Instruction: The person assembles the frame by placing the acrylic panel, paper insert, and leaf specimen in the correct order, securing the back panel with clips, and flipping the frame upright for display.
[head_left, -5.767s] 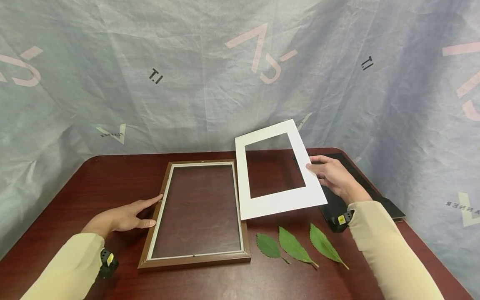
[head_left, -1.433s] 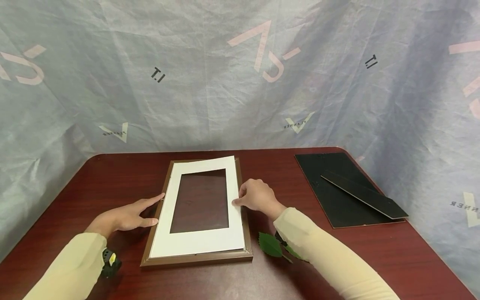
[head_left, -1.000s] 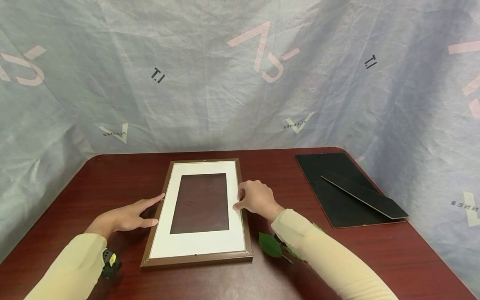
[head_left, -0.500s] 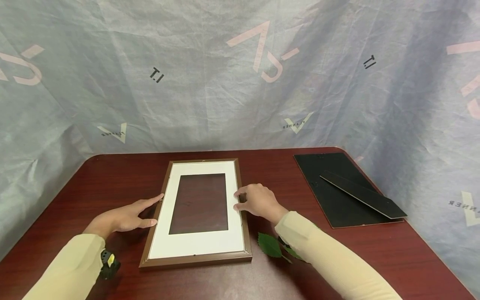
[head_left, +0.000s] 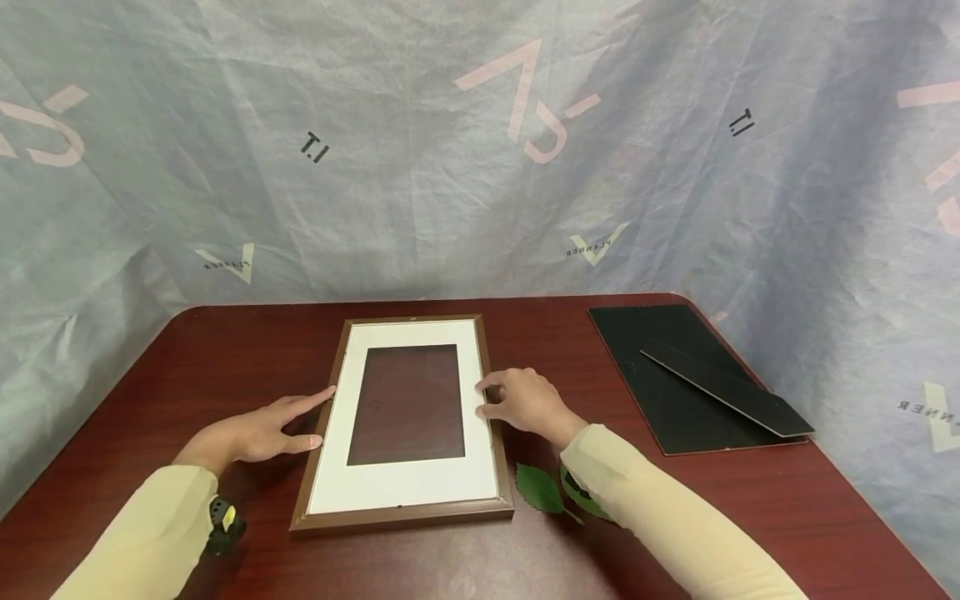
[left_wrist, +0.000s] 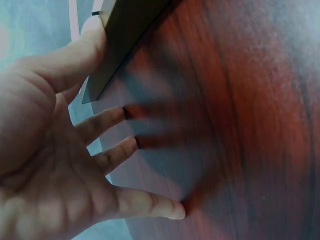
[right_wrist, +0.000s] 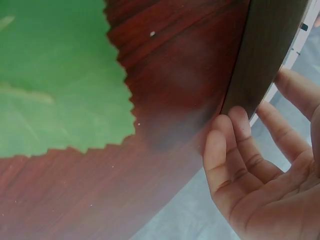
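Note:
A brown picture frame (head_left: 401, 514) lies back side up on the table, with a white mat (head_left: 405, 487) flat inside it around a rectangular opening. My left hand (head_left: 258, 432) rests at the frame's left side, index finger and thumb spread and touching its edge; in the left wrist view, its other fingers stretch down to the tabletop. On the opposite side, my right hand (head_left: 531, 404) has thumb and index fingertip on the frame's right edge. The right wrist view shows its remaining fingers, slightly bent, against the frame's outer side (right_wrist: 260, 55).
Two green leaves are visible by my right forearm, a smaller leaf (head_left: 538, 490) and a partly covered leaf (head_left: 588, 497). A black backing board (head_left: 637, 375) with a raised stand leg (head_left: 723, 387) lies at the right table edge. A grey printed cloth (head_left: 420, 167) hangs behind.
The white mat, earlier held up in my right hand, was lowered into the frame and now lies flat. My right fingers have let go of it and spread. The frame has shifted slightly right.

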